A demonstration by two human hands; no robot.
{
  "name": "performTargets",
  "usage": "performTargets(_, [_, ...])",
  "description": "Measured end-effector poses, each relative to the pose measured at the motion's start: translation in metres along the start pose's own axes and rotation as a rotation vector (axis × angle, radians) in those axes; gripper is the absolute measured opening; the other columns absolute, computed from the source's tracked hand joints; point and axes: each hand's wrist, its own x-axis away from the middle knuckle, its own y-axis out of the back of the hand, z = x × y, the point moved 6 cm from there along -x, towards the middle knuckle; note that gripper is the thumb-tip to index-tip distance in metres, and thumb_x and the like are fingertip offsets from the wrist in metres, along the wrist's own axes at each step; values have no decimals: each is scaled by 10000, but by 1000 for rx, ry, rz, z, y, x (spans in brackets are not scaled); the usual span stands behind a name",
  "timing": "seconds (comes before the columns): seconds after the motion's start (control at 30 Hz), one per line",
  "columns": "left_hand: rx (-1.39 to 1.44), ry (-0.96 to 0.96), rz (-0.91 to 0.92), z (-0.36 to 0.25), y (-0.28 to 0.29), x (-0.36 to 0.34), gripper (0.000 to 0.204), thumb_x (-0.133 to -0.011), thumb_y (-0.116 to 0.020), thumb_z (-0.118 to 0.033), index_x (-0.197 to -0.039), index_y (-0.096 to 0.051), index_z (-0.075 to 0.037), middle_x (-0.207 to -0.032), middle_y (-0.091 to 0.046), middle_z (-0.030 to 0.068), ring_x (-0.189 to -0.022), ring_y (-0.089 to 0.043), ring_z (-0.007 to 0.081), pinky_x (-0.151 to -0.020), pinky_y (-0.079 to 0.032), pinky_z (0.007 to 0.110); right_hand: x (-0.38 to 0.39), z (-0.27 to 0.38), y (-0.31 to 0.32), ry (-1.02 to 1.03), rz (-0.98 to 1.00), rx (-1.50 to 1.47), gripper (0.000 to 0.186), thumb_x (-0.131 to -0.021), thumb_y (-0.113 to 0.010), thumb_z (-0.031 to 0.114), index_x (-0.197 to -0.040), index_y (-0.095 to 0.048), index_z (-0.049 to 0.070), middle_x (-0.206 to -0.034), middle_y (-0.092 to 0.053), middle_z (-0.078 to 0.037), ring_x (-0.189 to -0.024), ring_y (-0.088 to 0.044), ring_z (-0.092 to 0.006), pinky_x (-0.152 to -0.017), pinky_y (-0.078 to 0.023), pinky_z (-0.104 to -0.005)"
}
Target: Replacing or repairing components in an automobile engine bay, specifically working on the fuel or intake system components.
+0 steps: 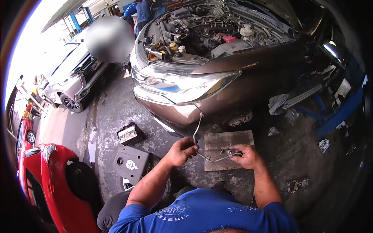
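A thin bent metal pipe point(195, 133) is held up between my two hands, in front of the brown car point(225, 99). My left hand point(181, 151) pinches it near a bend, with the thumb and fingers closed. From there one end rises toward the car's front corner below the headlight. My right hand point(247, 156) is closed round the other end, where small fittings show. A small bracket point(208, 158) sits on the pipe between the hands. Beneath it, a wooden board point(229, 139) lies on the floor.
The brown car's bonnet is raised over its engine point(210, 29). A car battery point(129, 134) and a black engine cover point(131, 164) lie to my left. A red car point(58, 182) and a white pickup point(72, 73) stand further left. A blue lift arm point(338, 120) is at right. A person in blue point(144, 11) stands behind.
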Motion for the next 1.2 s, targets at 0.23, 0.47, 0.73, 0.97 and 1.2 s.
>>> performTargets(0.23, [84, -159, 116, -43, -130, -97, 108, -965, -600, -129, -931, -567, -32, -765, -618, 26, -679, -561, 86, -615, -468, 244, 71, 32, 143, 4, -307, 404, 311, -777, -777, 97, -1041, -658, -16, -887, -649, -143, -781, -668, -253, -691, -533, -352])
performTargets(0.47, [80, -180, 297, -70, -217, -152, 90, -977, -581, -122, -996, -569, -35, -876, -653, 48, -810, -632, 121, -735, -513, 262, 120, 33, 225, -39, -525, 674, 269, -791, -770, 189, -996, -681, 40, -905, -635, -107, -764, -638, -322, -675, -523, -402])
performTargets(0.73, [80, -233, 394, -107, -260, -224, 130, -972, -606, -157, -1010, -602, -32, -868, -634, 16, -800, -575, 96, -746, -480, 255, 122, 23, 275, -23, -682, 769, 241, -743, -807, 144, -911, -682, 24, -812, -598, -97, -659, -601, -267, -584, -480, -372])
performTargets(0.97, [136, -312, 475, -182, -266, -297, 191, -996, -575, -188, -1051, -605, -8, -876, -656, 40, -820, -606, 116, -761, -514, 279, 69, 48, 344, 19, -701, 877, 233, -758, -798, 185, -909, -683, 51, -774, -578, -83, -667, -598, -276, -591, -484, -378])
performTargets(1.2, [11, -567, 384, -293, -257, -382, 145, -974, -606, -139, -1031, -629, -8, -953, -611, 32, -881, -543, 121, -810, -450, 269, -11, 114, 445, 24, -788, 970, 181, -742, -787, 169, -781, -640, 71, -729, -578, -72, -646, -590, -294, -575, -479, -401])
